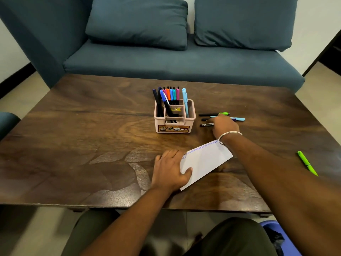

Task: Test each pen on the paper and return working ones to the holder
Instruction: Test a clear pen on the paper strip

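1. My left hand [170, 168], lower centre of the frame, lies flat with straight fingers on the dark brown wooden table [73, 145]; its thumb presses the near-left edge of the white sheet of paper with a row of small blue printed marks along its far edge [204, 161].
2. My right hand [224, 126], wearing a thin silver bangle [229, 134] at the wrist, reaches over the paper to the loose pens at centre right. Its fingers are turned away from the camera; I cannot tell whether they grasp a pen.
3. The loose pens lie side by side just right of the holder: a black pen with a green cap [214, 114], a light blue pen [238, 119], and a black marker with white lettering [206, 124], whose right end passes under my right hand.
4. The pale pink plastic pen holder with a printed label [174, 117] stands upright at frame centre, with coloured pens [171, 95] upright in its compartments.
5. A bright green pen [307, 163] lies alone at the right edge of the frame, well apart from the others.
6. A teal fabric sofa with two cushions [166, 58] fills the upper frame behind the table.
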